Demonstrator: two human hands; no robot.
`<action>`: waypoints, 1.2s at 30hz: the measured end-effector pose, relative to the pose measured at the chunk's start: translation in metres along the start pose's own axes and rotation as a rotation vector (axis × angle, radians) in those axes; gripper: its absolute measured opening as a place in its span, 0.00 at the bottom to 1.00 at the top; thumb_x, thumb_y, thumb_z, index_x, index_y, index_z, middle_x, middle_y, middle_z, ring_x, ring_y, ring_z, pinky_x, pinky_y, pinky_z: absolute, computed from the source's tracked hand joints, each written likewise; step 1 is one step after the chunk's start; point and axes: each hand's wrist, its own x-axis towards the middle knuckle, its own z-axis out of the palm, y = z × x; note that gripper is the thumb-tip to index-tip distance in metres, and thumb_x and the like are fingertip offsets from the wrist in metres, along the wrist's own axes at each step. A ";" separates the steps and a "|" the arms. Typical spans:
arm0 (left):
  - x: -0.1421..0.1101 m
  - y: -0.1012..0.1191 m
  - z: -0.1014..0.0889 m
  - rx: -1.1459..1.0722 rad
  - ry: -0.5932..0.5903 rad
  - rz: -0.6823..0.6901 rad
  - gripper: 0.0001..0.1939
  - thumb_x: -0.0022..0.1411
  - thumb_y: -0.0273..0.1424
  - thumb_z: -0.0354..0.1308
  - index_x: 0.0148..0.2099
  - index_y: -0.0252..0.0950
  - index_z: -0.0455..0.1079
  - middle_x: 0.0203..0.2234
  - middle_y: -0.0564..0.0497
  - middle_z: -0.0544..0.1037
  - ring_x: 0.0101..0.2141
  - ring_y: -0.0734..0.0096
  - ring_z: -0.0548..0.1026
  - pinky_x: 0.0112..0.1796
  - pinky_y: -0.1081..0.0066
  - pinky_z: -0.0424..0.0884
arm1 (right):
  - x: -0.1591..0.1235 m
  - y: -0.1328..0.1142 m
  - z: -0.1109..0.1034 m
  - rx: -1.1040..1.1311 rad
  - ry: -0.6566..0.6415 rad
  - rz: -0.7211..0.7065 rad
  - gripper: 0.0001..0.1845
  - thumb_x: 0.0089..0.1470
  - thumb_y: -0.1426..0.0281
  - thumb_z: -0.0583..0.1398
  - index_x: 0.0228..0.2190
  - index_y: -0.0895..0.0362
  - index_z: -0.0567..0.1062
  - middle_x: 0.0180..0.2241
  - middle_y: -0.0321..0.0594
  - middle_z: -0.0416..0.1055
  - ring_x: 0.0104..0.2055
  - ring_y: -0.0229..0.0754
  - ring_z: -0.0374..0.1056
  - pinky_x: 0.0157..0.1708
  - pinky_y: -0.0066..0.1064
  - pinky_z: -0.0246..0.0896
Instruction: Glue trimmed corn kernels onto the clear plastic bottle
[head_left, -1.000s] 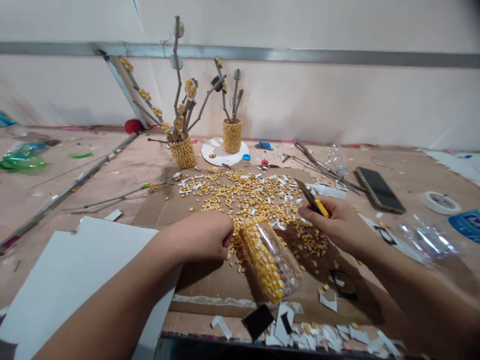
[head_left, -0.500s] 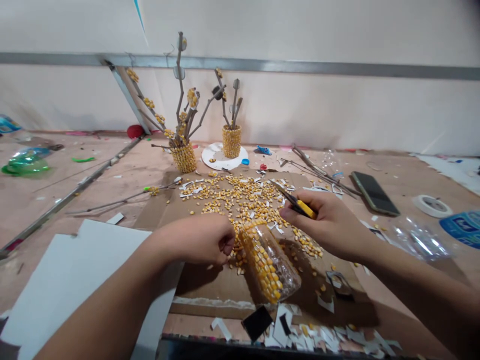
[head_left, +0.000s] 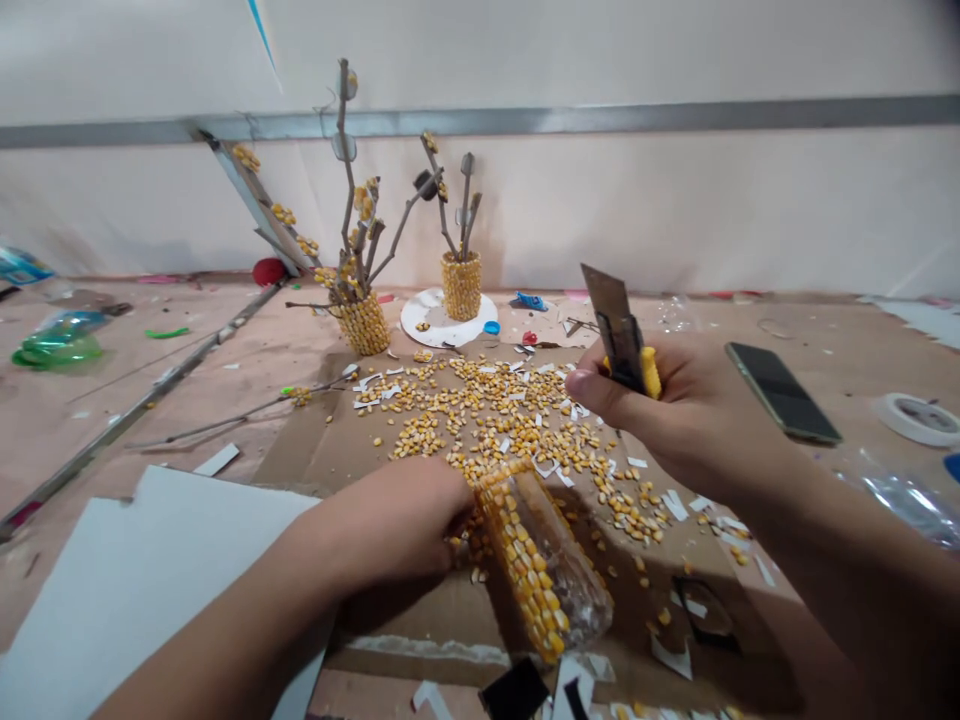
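Observation:
My right hand (head_left: 675, 400) is closed around a utility knife (head_left: 619, 325) with a yellow handle, its broad blade pointing up and to the left above the cardboard. Below it, a clear plastic bottle (head_left: 555, 560) lies slanted on the cardboard, partly covered with rows of corn kernels. My left hand (head_left: 420, 515) is beside the bottle's far end, low over loose corn kernels (head_left: 517, 400). Its fingers are curled and mostly hidden, so what they hold cannot be made out.
Two corn-covered pots with twigs stand behind: a larger one (head_left: 364, 322) at left, a smaller one (head_left: 461, 285) on a white disc (head_left: 420, 320). White board (head_left: 150, 590) lies at left. A phone (head_left: 784, 390) and white tape (head_left: 919, 418) are at right. Paper scraps litter the cardboard (head_left: 300, 440).
My right hand has risen and turned the knife, so its blade now points upward. My left hand has moved in closer to the bottle's far end. The view has shifted slightly.

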 end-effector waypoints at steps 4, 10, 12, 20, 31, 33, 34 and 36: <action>-0.002 -0.003 -0.007 -0.014 -0.028 -0.080 0.05 0.46 0.24 0.59 0.28 0.39 0.72 0.21 0.53 0.75 0.21 0.69 0.66 0.23 0.70 0.53 | 0.004 0.007 -0.005 0.039 -0.010 0.019 0.19 0.62 0.57 0.64 0.25 0.54 0.71 0.21 0.32 0.55 0.23 0.34 0.49 0.21 0.31 0.45; -0.010 -0.024 -0.037 -0.427 0.077 0.080 0.05 0.54 0.28 0.61 0.28 0.37 0.67 0.21 0.58 0.66 0.24 0.75 0.62 0.26 0.73 0.57 | 0.001 0.000 0.000 0.059 -0.040 0.019 0.18 0.63 0.58 0.63 0.24 0.53 0.71 0.21 0.31 0.58 0.22 0.35 0.52 0.22 0.31 0.49; -0.005 -0.023 -0.036 -0.653 0.209 0.133 0.08 0.58 0.33 0.64 0.31 0.35 0.71 0.21 0.58 0.67 0.24 0.76 0.62 0.26 0.74 0.58 | -0.005 -0.004 0.011 0.043 -0.088 -0.009 0.14 0.62 0.61 0.64 0.27 0.54 0.74 0.22 0.32 0.65 0.24 0.36 0.58 0.23 0.30 0.53; 0.022 0.011 -0.002 -1.113 0.510 0.148 0.07 0.53 0.34 0.68 0.30 0.35 0.79 0.25 0.53 0.79 0.29 0.72 0.72 0.35 0.72 0.66 | -0.019 0.005 0.041 -0.102 -0.070 -0.331 0.04 0.59 0.75 0.63 0.34 0.55 0.79 0.33 0.39 0.80 0.34 0.40 0.73 0.36 0.32 0.66; 0.023 0.003 0.008 -1.302 0.449 0.153 0.10 0.51 0.35 0.72 0.33 0.33 0.80 0.21 0.55 0.74 0.22 0.79 0.64 0.26 0.75 0.58 | -0.013 0.017 0.038 -0.133 -0.110 -0.460 0.15 0.55 0.81 0.61 0.41 0.54 0.81 0.38 0.41 0.79 0.39 0.42 0.75 0.39 0.32 0.69; 0.023 0.003 0.007 -1.294 0.432 0.172 0.11 0.52 0.36 0.72 0.34 0.33 0.80 0.21 0.55 0.74 0.21 0.79 0.64 0.25 0.75 0.58 | -0.012 0.015 0.038 -0.089 -0.117 -0.438 0.10 0.58 0.79 0.62 0.38 0.54 0.80 0.37 0.40 0.79 0.38 0.41 0.74 0.38 0.32 0.67; 0.023 0.004 0.007 -1.292 0.433 0.173 0.12 0.53 0.36 0.71 0.35 0.33 0.80 0.21 0.55 0.74 0.21 0.79 0.64 0.25 0.75 0.58 | -0.012 0.014 0.038 -0.068 -0.128 -0.426 0.07 0.60 0.76 0.63 0.37 0.54 0.80 0.36 0.40 0.79 0.37 0.41 0.73 0.37 0.32 0.67; 0.022 0.005 0.006 -1.299 0.462 0.160 0.12 0.54 0.37 0.70 0.35 0.33 0.79 0.21 0.55 0.73 0.21 0.79 0.64 0.25 0.75 0.58 | -0.011 0.014 0.037 -0.045 -0.144 -0.385 0.03 0.63 0.69 0.64 0.37 0.54 0.79 0.34 0.39 0.79 0.35 0.40 0.73 0.35 0.31 0.65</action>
